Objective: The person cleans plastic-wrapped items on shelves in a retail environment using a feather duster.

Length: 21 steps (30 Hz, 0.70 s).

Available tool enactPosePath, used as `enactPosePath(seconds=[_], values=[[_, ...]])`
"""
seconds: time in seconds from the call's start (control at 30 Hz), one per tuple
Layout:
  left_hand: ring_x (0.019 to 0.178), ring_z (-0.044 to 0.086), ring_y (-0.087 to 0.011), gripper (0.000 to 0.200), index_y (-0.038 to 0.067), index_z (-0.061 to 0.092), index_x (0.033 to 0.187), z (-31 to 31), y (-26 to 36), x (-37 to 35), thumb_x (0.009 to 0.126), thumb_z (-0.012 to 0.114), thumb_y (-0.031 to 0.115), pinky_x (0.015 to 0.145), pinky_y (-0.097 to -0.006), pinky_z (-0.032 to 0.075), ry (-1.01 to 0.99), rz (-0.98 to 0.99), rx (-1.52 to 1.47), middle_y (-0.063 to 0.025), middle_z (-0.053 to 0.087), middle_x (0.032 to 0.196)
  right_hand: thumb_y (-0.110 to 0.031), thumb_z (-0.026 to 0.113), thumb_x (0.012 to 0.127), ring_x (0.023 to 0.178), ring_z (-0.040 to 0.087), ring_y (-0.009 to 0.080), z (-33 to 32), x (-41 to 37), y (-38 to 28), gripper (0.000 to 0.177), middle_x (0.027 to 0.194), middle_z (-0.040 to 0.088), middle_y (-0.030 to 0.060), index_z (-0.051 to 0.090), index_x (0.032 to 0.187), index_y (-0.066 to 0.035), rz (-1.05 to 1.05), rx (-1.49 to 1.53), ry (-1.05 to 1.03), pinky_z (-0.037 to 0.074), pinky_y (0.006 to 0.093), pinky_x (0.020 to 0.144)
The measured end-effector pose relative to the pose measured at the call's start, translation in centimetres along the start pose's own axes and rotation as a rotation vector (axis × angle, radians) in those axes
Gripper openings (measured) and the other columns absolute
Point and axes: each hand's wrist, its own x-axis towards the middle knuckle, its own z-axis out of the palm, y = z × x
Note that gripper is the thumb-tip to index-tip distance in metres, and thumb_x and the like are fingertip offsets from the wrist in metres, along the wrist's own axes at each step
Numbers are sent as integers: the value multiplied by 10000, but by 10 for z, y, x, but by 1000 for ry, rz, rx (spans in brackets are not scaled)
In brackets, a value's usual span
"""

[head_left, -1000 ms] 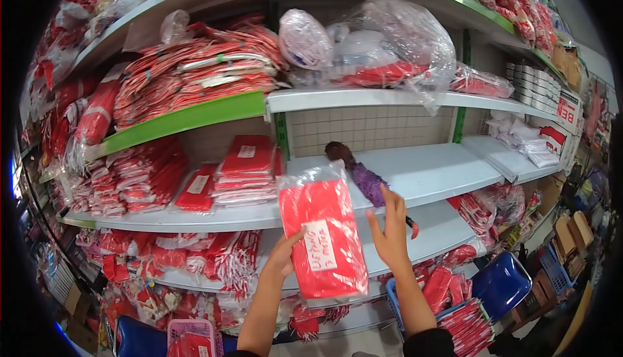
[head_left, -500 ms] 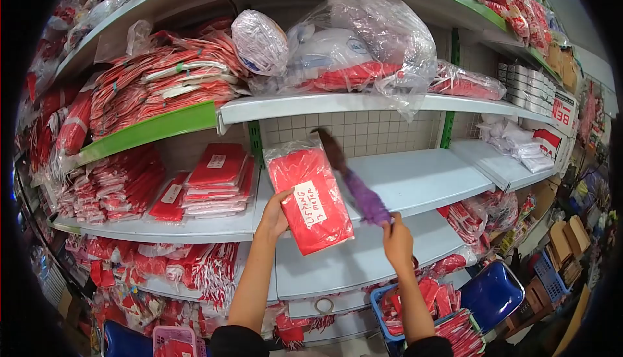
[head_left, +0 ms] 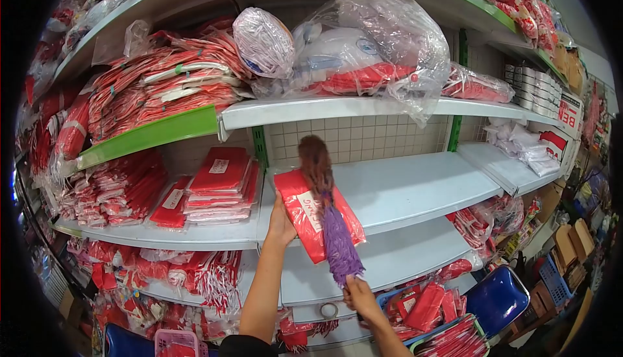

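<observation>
Slippage is my worry: left hand (head_left: 280,222) grips the red packet (head_left: 293,201) at its lower left edge only, thumb and fingers closed on slick plastic, upper end seemingly on the white shelf (head_left: 422,182). Right hand (head_left: 359,290) is fisted round the handle of the purple duster (head_left: 339,247) crossing the packet. I judge a sweep could knock it loose.

Duster (head_left: 332,230) hides most writing on the packet (head_left: 292,196)
</observation>
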Motion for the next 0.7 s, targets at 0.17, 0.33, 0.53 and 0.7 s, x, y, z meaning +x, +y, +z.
enactPosePath(seconds=[0.17,0.33,0.53,0.7], values=[[1016,560,-261,570,60,451,1200,-19,-2,-1,924,289,532,896,-409,450,31,-13,78,-128,566,1120,-439,368,951,405,282,50,-2,3,-3,397,525,324,-36,376,717,-119,152,115,-275,207,218,361],[943,580,-247,551,58,457,1181,-2,-4,-4,929,296,520,844,-386,475,44,14,83,-116,580,1073,-414,373,957,409,231,44,-2,-2,-21,383,530,286,-47,328,712,-123,120,289,-112,172,221,361],[749,567,-170,488,83,508,1003,-24,-4,2,921,316,524,708,-348,502,7,-3,118,-22,558,806,-433,358,955,400,210,42,-9,1,-26,394,529,266,-52,355,727,-111,199,232,-228,151,210,362],[970,584,-205,515,45,485,1179,-16,-15,4,940,329,473,850,-375,478,120,77,304,-101,585,1086,-447,373,946,395,207,37,0,17,-47,400,530,292,-40,385,742,-104,265,371,-339,143,208,352]])
